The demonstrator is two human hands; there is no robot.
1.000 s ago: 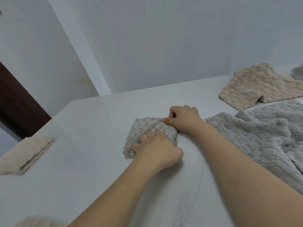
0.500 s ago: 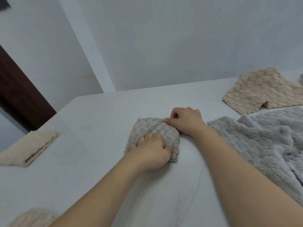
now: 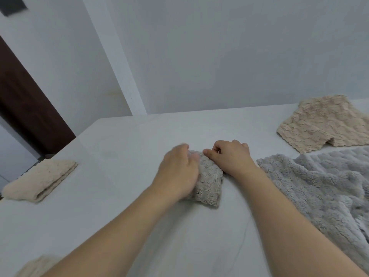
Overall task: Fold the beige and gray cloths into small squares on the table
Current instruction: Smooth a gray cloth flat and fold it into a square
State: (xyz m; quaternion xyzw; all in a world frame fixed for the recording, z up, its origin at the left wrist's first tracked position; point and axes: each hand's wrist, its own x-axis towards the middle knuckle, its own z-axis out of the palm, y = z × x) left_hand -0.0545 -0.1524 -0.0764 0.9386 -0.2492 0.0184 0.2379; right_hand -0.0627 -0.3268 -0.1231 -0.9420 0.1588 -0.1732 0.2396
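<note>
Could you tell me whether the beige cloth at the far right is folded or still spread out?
Spread out: the beige cloth lies mostly flat, one near edge humped, not squared.

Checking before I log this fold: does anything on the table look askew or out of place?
Nothing damaged or spilled. The unfolded beige cloth at far right has one edge humped up, and the large gray cloth lies rumpled. Both hands are on the small gray cloth.

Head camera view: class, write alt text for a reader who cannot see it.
Two bare hands work a small folded gray cloth on a white table: the left hand lies over it, the right hand pinches its far edge. Beige cloths and a gray blanket lie around.
</note>
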